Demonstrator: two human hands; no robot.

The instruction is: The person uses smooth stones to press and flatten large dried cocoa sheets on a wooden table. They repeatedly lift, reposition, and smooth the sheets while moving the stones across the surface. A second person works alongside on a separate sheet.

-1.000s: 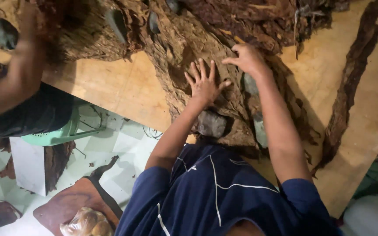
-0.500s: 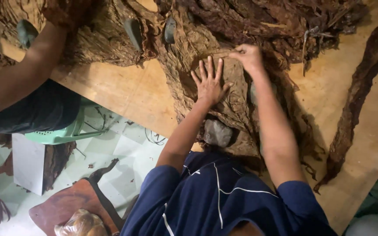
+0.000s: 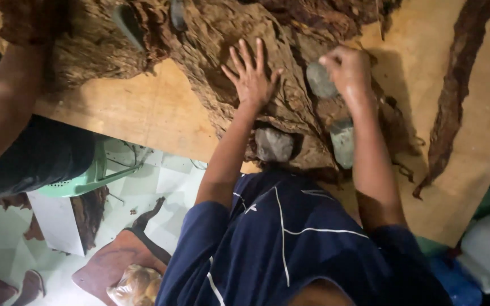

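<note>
Moved off leaf since half second ago: right hand (image 3: 347, 69), now clenched beside grey stone (image 3: 320, 79); whether actually grasping stone, cannot tell. Left hand (image 3: 252, 76) released, splayed flat on dried leaf pile (image 3: 290, 34) near desk (image 3: 143, 107) front edge. Leaf likely light, brittle, crumbly; best pressed flat, lifted by edges. Pile's far part cut off; other stones half buried.

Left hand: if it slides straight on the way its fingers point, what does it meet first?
Only more dried brown leaves: the left hand lies flat on the pile, fingers pointing up the picture. No stone shows in that line, though depth is unclear.
</note>
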